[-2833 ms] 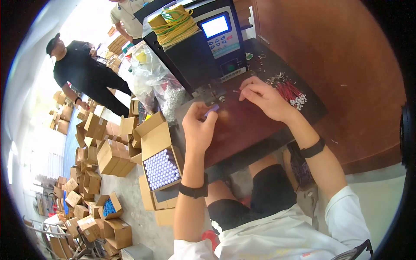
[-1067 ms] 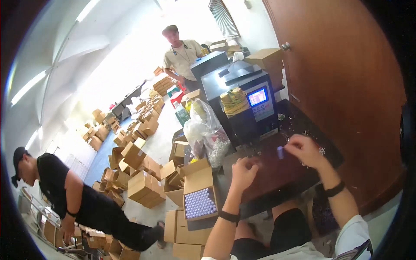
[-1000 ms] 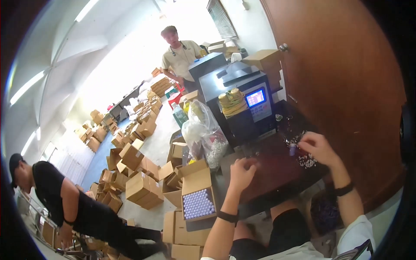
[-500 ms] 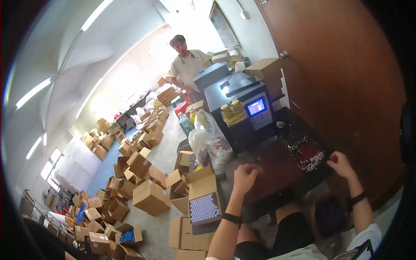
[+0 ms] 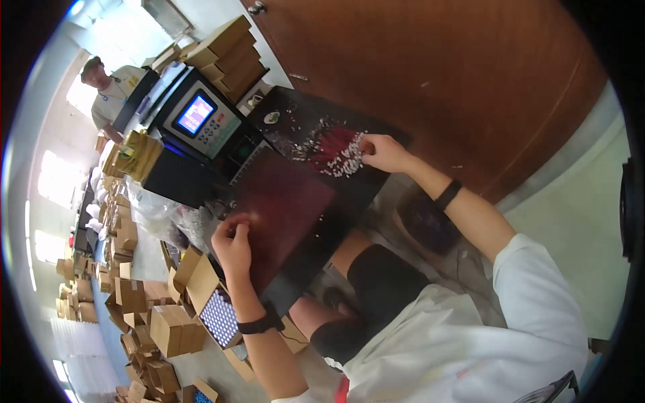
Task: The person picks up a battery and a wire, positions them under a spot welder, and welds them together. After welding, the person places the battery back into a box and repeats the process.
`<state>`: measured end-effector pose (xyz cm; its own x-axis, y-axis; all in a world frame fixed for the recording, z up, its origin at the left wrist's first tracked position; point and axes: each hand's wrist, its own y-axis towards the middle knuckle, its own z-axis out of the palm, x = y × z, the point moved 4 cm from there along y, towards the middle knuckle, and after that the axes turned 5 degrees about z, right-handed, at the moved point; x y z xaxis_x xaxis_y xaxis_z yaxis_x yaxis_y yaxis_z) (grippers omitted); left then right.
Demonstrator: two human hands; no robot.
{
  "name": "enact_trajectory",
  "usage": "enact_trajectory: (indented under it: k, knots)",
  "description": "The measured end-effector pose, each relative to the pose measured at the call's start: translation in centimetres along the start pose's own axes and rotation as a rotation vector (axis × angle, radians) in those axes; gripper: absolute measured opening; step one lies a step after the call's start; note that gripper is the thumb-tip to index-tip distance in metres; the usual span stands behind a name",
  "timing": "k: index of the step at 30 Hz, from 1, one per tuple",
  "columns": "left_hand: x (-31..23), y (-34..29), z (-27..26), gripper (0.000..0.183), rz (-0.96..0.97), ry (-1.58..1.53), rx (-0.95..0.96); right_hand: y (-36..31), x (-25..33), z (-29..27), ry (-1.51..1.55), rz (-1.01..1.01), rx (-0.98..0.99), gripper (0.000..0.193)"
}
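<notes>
A pile of small thin red pieces with white ends (image 5: 346,158) lies spread on the dark table (image 5: 366,191). My right hand (image 5: 386,153) is at the pile's right edge, its thumb and fingers pinched together at the white ends; whatever is between them is too small to make out. Over the left edge of a dark red mat (image 5: 289,201) is my left hand (image 5: 232,247), thumb and fingertips brought together. What it holds, if anything, does not show. Just beyond the mat stands a dark machine with a lit screen and a keypad (image 5: 209,121).
An open carton of white-topped cylinders (image 5: 220,316) stands beside my left forearm. Yellowish bundles (image 5: 138,156) sit by the machine, above a clear plastic bag (image 5: 151,205). Cartons (image 5: 176,329) cover the floor at left. Another person (image 5: 111,94) stands behind the machine. A brown door (image 5: 430,74) rises at the far right.
My view has swung right and down. My right hand has moved from beside the pile onto its white ends. The left hand stays closed near the mat's left side.
</notes>
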<state>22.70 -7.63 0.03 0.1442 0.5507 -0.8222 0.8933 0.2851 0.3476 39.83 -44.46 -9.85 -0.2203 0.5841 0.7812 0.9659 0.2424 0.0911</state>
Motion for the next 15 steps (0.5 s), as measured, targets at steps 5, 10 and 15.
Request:
enact_trajectory:
  k: [5, 10, 15]
  knots:
    - [-0.1, -0.5, 0.3, 0.021, 0.003, 0.051, -0.008, -2.3, 2.5, 0.4, -0.073, 0.126, -0.084, 0.037]
    - [-0.6, -0.9, 0.4, 0.02, 0.047, -0.02, -0.05, -2.7, 0.3, 1.0, -0.068, -0.082, -0.145, 0.022]
    - [1.1, -3.3, -5.6, 0.021, -0.03, -0.132, -0.235, -5.2, -0.5, -0.9, -0.007, 0.06, 0.221, 0.021]
